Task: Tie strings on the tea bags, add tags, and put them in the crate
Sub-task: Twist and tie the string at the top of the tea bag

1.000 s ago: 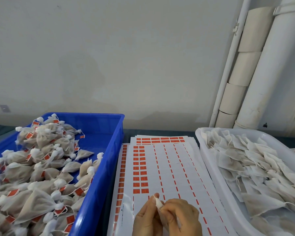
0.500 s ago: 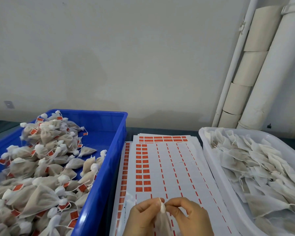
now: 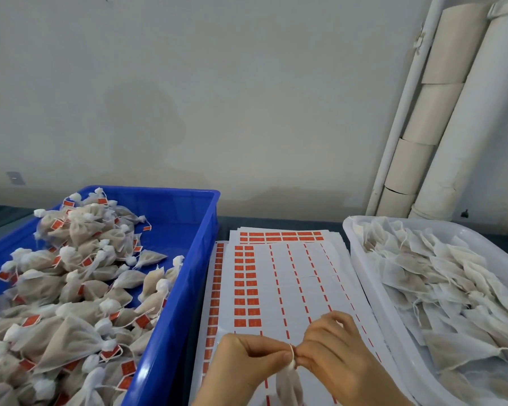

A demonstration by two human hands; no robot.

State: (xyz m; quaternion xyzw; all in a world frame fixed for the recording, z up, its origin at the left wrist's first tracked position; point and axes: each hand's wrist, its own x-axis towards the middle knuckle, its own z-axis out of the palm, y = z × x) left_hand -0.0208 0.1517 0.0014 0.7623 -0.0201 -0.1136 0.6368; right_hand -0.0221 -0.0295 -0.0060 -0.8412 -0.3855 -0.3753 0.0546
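Note:
A white tea bag (image 3: 289,382) hangs between my hands at the bottom centre. My left hand (image 3: 244,364) and my right hand (image 3: 338,353) both pinch its gathered neck, where a string is wound. Under my hands lie sheets of orange tags (image 3: 276,276), many of the tags peeled off. On the left, the blue crate (image 3: 188,259) holds several tied tea bags with orange tags (image 3: 71,288). A white tray (image 3: 373,276) of untied tea bags (image 3: 440,276) stands on the right.
A grey wall rises behind the table. White pipes and cardboard tubes (image 3: 440,112) stand at the back right. The dark table edge shows between the crate and the tray at the back.
My hands have stayed at the tea bag's neck and shifted a little right. The bag's top tuft, seen above my fingers before, is now drawn in between my fingertips.

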